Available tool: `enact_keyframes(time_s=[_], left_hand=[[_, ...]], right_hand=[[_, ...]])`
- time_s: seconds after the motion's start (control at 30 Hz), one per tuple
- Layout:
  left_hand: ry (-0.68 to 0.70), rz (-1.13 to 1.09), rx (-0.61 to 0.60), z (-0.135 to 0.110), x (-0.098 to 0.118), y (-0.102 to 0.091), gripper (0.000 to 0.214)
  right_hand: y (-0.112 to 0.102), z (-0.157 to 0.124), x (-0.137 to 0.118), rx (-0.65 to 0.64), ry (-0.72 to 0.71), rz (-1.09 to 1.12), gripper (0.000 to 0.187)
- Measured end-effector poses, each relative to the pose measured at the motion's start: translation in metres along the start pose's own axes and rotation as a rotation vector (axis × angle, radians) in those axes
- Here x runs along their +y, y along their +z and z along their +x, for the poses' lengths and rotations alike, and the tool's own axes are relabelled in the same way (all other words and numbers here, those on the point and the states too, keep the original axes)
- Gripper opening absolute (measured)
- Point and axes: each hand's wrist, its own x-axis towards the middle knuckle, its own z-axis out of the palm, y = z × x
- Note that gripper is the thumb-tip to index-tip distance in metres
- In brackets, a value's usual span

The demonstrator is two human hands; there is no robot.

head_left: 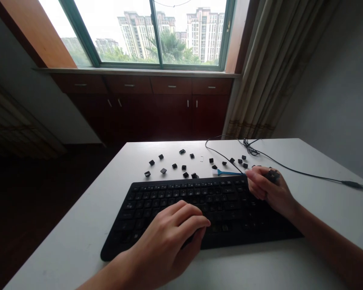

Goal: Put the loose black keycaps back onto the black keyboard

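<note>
A black keyboard (169,205) lies across the white table, with dark gaps where some keys are off. My left hand (175,233) rests over its middle, fingers bent and the thumb drawn close to them; whatever the fingertips hold is hidden. Above the keyboard's upper right end, my right hand (268,187) is closed, and a small black object (272,175) shows in it, too dark to name. A blue brush (226,172) with pale bristles reaches from behind the keyboard toward the right fingers; contact is unclear. Several loose black keycaps (163,171) lie beyond the keyboard.
More keycaps (231,160) lie toward the back right. A thin black cable (302,172) is bundled near the far edge and runs right to a dark end piece (353,185). Past the white table (78,237) stand red-brown cabinets (157,114) under a window.
</note>
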Motion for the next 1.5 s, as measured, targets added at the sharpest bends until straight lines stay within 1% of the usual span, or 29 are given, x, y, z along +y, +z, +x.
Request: enact_keyframes(time_s=[0.1,0.2,0.33,0.43,0.5,0.57,0.63,0.7,0.73,0.83,0.93,1.0,1.1,1.2,1.3,1.4,1.5], left_hand=[[-0.001,0.015,0.007,0.000,-0.001,-0.001,0.027],[-0.009,0.019,0.005,0.000,-0.001,-0.002,0.026],[-0.017,0.023,0.006,0.000,-0.001,-0.001,0.025],[-0.016,0.032,0.002,0.001,0.001,-0.001,0.024],[-0.015,0.036,-0.006,0.002,0.003,-0.003,0.024],[-0.014,0.039,-0.003,0.003,0.003,-0.008,0.025],[-0.022,0.037,0.048,0.005,-0.001,-0.018,0.026],[-0.054,0.040,0.167,0.006,-0.009,-0.030,0.026],[-0.078,0.043,0.239,0.006,-0.015,-0.037,0.026],[-0.252,0.130,0.393,0.004,-0.034,-0.052,0.025],[-0.355,0.210,0.434,0.000,-0.052,-0.062,0.025],[-0.378,0.319,0.407,-0.003,-0.061,-0.068,0.026],[-0.348,0.539,0.323,-0.009,-0.073,-0.077,0.026],[-0.346,0.618,0.299,-0.012,-0.080,-0.081,0.025],[-0.349,0.641,0.258,-0.013,-0.079,-0.078,0.024],[-0.307,0.671,0.193,-0.012,-0.074,-0.073,0.022],[-0.252,0.685,0.171,-0.010,-0.068,-0.070,0.020]], right_hand=[[0.001,-0.001,0.002,-0.008,0.019,-0.010,0.047],[0.002,-0.003,0.002,-0.015,0.033,-0.038,0.043],[0.005,-0.007,-0.004,-0.053,0.005,-0.177,0.037],[0.008,-0.011,-0.008,-0.122,-0.090,-0.349,0.034],[0.010,-0.014,-0.008,-0.183,-0.186,-0.467,0.032],[0.014,-0.016,-0.005,-0.275,-0.297,-0.598,0.030],[0.018,-0.018,-0.001,-0.390,-0.419,-0.740,0.029],[0.021,-0.019,0.001,-0.481,-0.526,-0.846,0.029],[0.022,-0.019,0.001,-0.502,-0.563,-0.873,0.029],[0.022,-0.019,0.000,-0.516,-0.594,-0.879,0.029],[0.020,-0.019,0.000,-0.526,-0.583,-0.881,0.027],[0.019,-0.020,0.001,-0.527,-0.582,-0.889,0.026],[0.018,-0.020,0.003,-0.528,-0.585,-0.882,0.025],[0.018,-0.020,0.004,-0.535,-0.580,-0.876,0.024],[0.018,-0.020,0.004,-0.533,-0.581,-0.881,0.025],[0.019,-0.020,0.003,-0.528,-0.578,-0.877,0.025],[0.019,-0.019,0.003,-0.531,-0.572,-0.874,0.026]])
